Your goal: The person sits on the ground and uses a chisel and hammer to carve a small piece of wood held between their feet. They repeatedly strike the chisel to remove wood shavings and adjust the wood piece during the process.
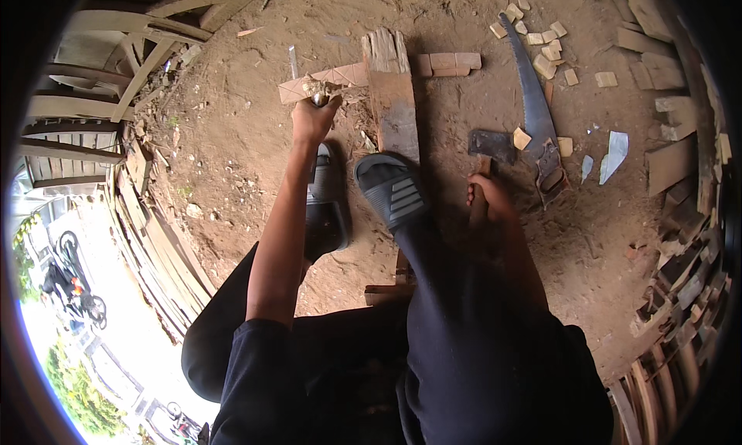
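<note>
My left hand is closed round a tool with a metal ring and a frayed wooden top, apparently a chisel; its lower end is hidden. It stands over a reddish board with pencil lines across it. That board passes crosswise by a weathered beam, and my right sandal rests at the beam's near end. Lower right, my right hand grips the wooden handle of a hatchet, whose broad dark head lies close to the ground.
Right of the hatchet lies a handsaw with a curved blade, near several wood offcuts and pale shards. A narrow pale strip is beyond the board. Stacked wood lines the right; planks border the left.
</note>
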Demonstrator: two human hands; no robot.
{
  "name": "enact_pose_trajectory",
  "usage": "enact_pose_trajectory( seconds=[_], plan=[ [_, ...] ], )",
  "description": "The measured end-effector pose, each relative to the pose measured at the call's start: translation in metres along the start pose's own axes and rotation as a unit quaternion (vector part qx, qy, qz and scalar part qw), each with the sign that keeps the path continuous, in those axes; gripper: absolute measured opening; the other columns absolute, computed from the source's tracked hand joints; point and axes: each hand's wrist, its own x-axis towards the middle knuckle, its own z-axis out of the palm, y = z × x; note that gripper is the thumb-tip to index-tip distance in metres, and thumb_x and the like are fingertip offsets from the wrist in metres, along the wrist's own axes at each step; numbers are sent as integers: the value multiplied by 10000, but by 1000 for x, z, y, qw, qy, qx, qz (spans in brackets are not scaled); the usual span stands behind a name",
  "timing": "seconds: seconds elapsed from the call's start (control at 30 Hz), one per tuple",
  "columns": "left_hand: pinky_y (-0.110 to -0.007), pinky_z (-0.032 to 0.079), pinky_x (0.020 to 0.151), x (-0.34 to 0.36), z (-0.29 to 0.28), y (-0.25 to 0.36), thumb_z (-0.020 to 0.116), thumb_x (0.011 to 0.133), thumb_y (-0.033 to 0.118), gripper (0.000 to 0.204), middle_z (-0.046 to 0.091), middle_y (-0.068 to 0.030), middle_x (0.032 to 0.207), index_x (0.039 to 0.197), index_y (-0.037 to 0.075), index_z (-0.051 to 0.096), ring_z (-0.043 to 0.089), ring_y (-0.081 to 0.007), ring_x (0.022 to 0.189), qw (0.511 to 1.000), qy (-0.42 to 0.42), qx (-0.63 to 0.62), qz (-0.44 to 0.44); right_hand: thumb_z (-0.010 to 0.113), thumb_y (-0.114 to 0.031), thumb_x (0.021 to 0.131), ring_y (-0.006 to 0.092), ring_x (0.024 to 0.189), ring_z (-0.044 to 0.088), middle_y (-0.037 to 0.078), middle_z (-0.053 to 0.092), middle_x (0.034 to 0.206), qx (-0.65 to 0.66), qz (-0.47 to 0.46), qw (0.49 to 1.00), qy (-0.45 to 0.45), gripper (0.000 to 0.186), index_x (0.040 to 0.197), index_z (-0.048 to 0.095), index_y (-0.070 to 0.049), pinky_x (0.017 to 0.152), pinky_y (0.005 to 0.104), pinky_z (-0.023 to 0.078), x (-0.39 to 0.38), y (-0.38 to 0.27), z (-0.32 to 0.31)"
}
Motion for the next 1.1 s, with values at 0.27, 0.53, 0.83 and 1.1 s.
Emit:
enact_pose_trajectory(
  seconds=[0.27,0.53,0.83,1.1],
  plan=[
    [-402,511,617,-6,58,-15,791,573,613,756,657,-244,732,718,-112,632,668,-320,675,994,13,46,95,559,-181,874,109,630,508,20,521,734,301,36,943,-133,145,943,552,-54,639,263,454,-40,7,25],
    [-413,503,647,-9,61,-27,762,698,420,540,641,-263,699,756,-102,635,668,-332,684,989,128,-29,64,569,-162,855,153,663,556,50,569,750,327,83,925,-174,116,888,561,-51,629,298,482,-32,13,19],
    [-395,533,658,-38,59,82,651,730,216,312,650,-254,760,842,-74,636,669,-343,725,976,-57,-91,188,585,-180,857,171,669,565,51,572,761,209,63,974,-55,140,922,557,-59,608,308,481,-10,5,14],
    [-445,519,761,-41,105,159,629,644,62,260,633,-286,787,866,-74,634,649,-384,796,895,-219,-212,326,613,-210,854,159,677,565,31,568,755,138,91,985,47,172,970,569,-91,593,298,481,-4,-5,12]
  ],
)
